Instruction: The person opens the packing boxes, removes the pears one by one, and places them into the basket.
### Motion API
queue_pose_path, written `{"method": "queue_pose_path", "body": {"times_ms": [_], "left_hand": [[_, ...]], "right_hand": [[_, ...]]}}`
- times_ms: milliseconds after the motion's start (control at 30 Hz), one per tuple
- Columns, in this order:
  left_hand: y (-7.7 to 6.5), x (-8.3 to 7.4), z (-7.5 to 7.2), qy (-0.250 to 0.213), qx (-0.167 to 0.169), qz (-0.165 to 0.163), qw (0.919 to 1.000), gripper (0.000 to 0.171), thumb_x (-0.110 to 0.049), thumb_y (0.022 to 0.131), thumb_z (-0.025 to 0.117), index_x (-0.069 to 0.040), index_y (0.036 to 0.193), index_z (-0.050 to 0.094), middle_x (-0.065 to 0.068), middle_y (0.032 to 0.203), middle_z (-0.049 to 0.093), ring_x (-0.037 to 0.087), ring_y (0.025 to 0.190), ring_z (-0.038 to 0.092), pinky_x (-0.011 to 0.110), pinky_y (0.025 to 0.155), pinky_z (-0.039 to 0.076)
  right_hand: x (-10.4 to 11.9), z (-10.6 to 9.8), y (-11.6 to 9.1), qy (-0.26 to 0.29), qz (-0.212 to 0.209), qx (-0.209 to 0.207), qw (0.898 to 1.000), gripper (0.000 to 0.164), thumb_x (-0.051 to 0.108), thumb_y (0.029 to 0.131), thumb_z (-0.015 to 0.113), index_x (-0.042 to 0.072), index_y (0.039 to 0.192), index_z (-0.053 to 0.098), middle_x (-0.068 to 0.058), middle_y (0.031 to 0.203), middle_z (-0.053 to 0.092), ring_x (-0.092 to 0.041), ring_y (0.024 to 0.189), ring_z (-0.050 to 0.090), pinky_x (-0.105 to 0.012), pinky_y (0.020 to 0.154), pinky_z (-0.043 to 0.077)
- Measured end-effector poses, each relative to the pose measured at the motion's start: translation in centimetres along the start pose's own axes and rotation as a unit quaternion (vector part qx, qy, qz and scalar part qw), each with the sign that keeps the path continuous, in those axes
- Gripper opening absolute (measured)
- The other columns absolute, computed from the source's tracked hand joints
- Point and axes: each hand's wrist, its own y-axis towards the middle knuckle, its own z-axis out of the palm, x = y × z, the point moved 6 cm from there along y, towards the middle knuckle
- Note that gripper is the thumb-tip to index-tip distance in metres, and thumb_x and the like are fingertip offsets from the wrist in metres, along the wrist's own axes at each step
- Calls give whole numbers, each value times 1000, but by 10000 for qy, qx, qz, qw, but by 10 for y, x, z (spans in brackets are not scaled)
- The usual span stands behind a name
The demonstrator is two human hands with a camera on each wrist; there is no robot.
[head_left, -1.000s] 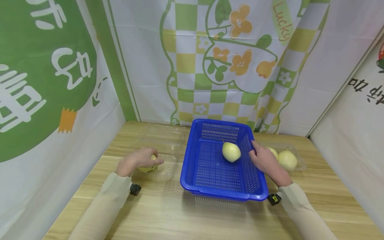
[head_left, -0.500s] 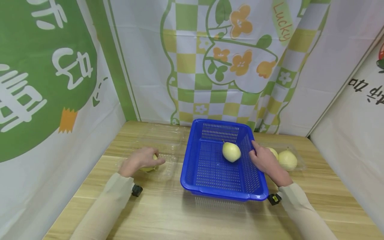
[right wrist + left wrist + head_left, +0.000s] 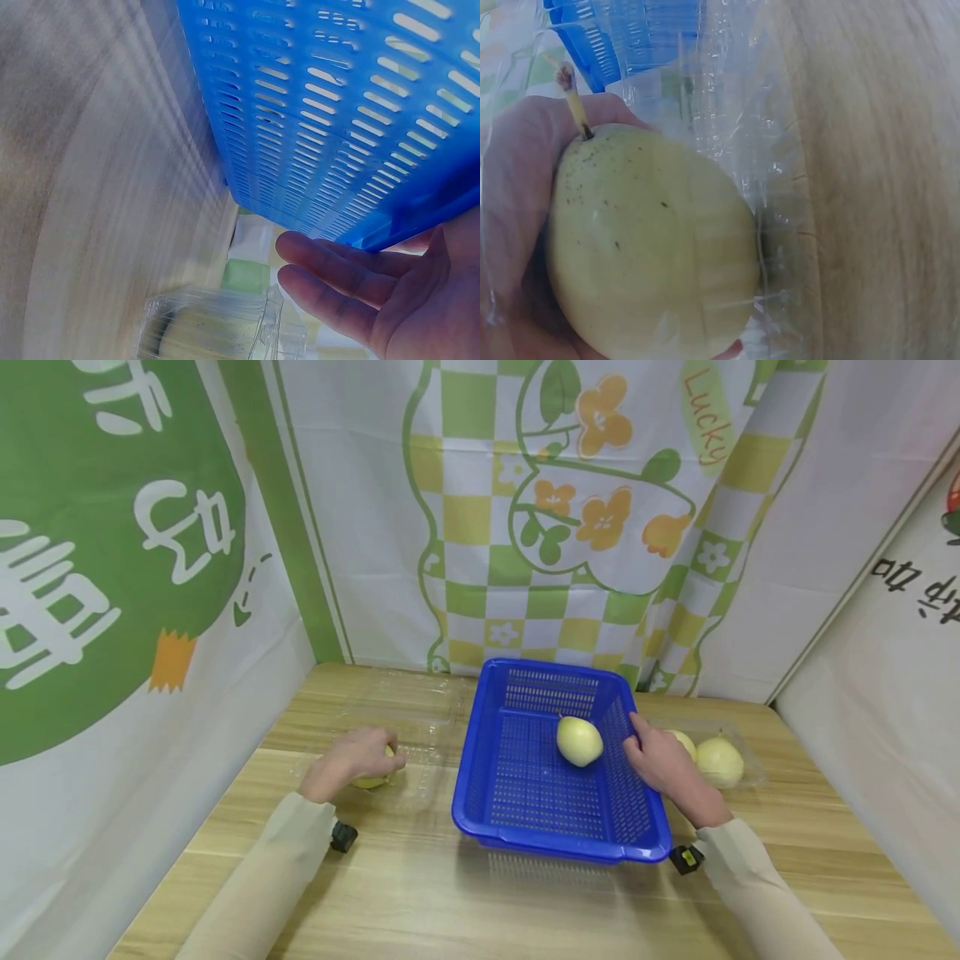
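Blue, slotted plastic basket (image 3: 543, 785), pinched by the right hand (image 3: 666, 764) — left hand (image 3: 352, 762) curled round a plump, speckled pear (image 3: 652, 244).

Blue basket (image 3: 555, 847) | upright | 1 pear (image 3: 579, 742) inside | speckled pear (image 3: 652, 247) | left of basket

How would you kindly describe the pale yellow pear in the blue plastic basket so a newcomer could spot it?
On the wood-grain table stands a rectangular, slotted blue plastic basket. Inside it, right of centre, lies a round, pale yellow pear, stem toward the back. It is the basket's only fruit: the left hand grips another pear, and two more pears lie right of the basket.
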Motion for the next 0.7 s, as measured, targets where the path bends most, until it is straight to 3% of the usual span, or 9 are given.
{"method": "queue_pose_path", "body": {"times_ms": [400,700], "left_hand": [[0,-2,-10,-243,160,66,9996,39,-38,90,59,-7,113,67,12,108,69,20,78,58,40,72,51],[1,-7,-21,-37,88,232,9997,39,-38,87,58,-8,109,68,10,106,70,19,79,58,39,73,51]], "right_hand": [[0,-1,0,-40,-8,-52,10000,58,18,96,39,-11,146,34,-36,113,62,-27,68,56,-47,66,48],[2,-2,-1,44,-29,-12,10000,58,17,96,39,-12,146,34,-38,126,56,-28,73,58,-48,69,49]]}}
